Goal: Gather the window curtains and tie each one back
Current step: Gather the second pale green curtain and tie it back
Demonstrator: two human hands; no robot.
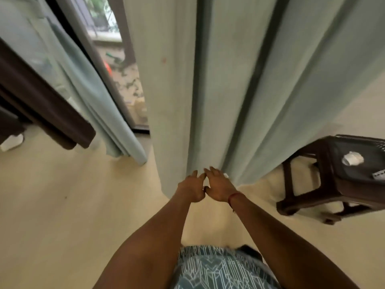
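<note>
shirt (218,268), left hand (191,190) and right hand (219,187) loose-fingered at green curtain (229,80), cream floor (62,215)

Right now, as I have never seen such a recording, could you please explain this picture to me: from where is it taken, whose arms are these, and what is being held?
There is no machine here. A person wears one wide-angle camera on the head, so the picture looks forward and down along their own bare arms. The left hand and the right hand reach side by side to the folds of a large pale green curtain. The fingers look fairly straight, at the cloth and not closed round it; nothing else is held. A second curtain hangs further left, beside the window. On the pale floor a dark stool stands at the right, with a small white thing on its seat; blur hides what it is. The patterned cloth at the bottom is the person's clothing.
</note>
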